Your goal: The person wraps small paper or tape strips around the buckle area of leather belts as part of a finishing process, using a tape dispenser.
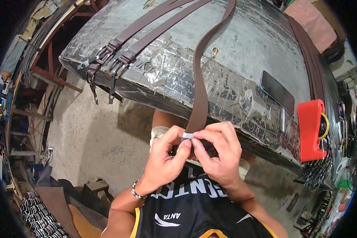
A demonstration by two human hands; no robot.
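A long brown belt strap (200,79) runs across the table and hangs over its front edge to my hands. A small white band (187,135) is around the strap's near end. My left hand (166,152) pinches the strap end and band from the left. From the right, my right hand (218,148) pinches the same band between thumb and forefinger. What lies behind my fingertips is partly hidden.
Two buckled belts (146,37) lie at the table's (242,51) left, buckles over the edge. At the right are a phone (277,92), a red tape dispenser (308,129) and a stack of brown straps (311,67). Striped rolled pieces (41,216) sit at the lower left.
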